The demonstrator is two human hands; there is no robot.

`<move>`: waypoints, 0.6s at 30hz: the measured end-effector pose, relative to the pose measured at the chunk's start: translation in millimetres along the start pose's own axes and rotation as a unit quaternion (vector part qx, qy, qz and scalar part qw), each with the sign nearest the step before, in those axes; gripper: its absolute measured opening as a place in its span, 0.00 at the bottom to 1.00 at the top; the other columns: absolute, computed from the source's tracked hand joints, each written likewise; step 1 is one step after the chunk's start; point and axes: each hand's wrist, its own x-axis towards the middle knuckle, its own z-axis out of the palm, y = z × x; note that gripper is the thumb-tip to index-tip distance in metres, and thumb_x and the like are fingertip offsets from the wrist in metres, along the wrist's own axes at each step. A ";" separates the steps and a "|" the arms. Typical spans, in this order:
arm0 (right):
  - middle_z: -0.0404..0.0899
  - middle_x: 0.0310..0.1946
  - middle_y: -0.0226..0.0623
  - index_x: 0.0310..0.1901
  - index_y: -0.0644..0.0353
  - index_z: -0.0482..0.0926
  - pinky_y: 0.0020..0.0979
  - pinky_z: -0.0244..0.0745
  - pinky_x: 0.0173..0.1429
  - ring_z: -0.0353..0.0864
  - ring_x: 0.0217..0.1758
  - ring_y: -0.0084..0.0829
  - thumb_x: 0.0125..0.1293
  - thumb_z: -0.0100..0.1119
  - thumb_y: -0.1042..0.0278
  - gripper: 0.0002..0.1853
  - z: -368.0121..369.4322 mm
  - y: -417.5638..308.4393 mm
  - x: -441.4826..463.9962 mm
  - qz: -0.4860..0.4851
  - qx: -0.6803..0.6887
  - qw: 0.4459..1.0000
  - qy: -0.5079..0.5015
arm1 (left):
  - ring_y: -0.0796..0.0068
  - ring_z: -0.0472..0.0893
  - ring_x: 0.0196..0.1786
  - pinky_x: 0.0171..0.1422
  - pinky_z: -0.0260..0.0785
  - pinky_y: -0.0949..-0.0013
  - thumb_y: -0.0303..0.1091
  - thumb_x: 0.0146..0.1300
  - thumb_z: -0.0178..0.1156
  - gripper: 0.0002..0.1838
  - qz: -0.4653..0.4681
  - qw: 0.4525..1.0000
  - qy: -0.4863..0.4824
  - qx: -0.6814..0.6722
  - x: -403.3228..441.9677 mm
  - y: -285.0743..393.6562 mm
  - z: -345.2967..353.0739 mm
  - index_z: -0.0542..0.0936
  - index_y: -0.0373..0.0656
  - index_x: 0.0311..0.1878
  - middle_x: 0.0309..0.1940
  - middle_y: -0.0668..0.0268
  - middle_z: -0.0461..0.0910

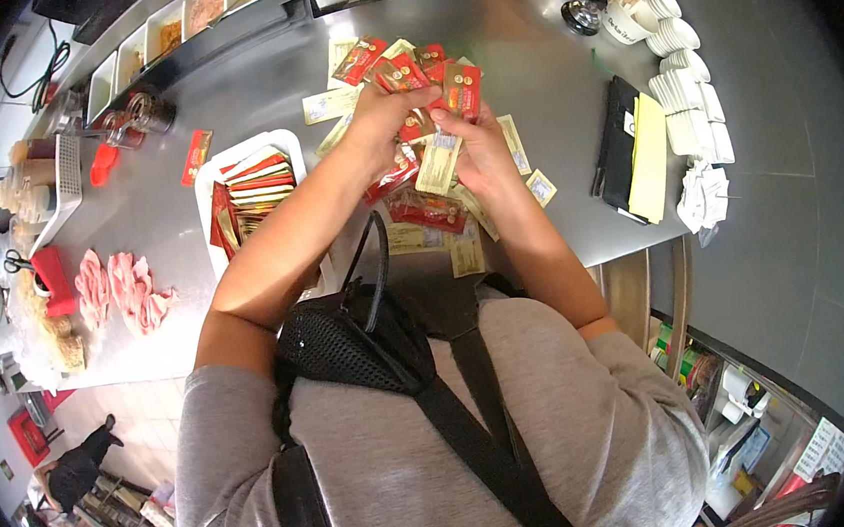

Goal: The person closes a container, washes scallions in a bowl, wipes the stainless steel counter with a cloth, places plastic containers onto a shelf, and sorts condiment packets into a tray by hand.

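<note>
The left hand and the right hand meet over the steel worktop. The left hand grips red sachets; the right hand pinches a cream sachet at its upper end. The exact number of sachets held cannot be determined.

Further red and cream sachets lie scattered beneath and around both hands. The red faces carry pale round emblems and printing, too small to read; the cream faces carry blurred print.

Left of the pile, a white tray contains upright packed sachets; one red packet lies just beside it. At far right, a white cup bears dark script, not reliably legible, near a yellow cloth.
</note>
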 end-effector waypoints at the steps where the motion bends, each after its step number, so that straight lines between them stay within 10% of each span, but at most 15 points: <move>1: 0.79 0.49 0.40 0.57 0.61 0.69 0.39 0.79 0.57 0.81 0.52 0.35 0.59 0.62 0.87 0.25 -1.8 -0.4 -0.8 0.006 -0.006 1.000 -0.007 | 0.69 0.84 0.45 0.49 0.80 0.62 0.22 0.60 0.66 0.16 -0.009 1.000 0.006 0.005 1.6 3.5 -4.2 0.78 0.40 0.51 0.44 0.62 0.84; 18: 0.76 0.57 0.42 0.59 0.64 0.70 0.47 0.67 0.70 0.74 0.62 0.40 0.69 0.58 0.73 0.18 -1.9 -19.7 10.2 0.038 0.246 0.959 0.138 | 0.65 0.80 0.57 0.63 0.75 0.55 0.29 0.69 0.59 0.16 -0.013 0.979 0.032 -0.200 -27.6 -7.3 -12.5 0.74 0.46 0.58 0.55 0.62 0.79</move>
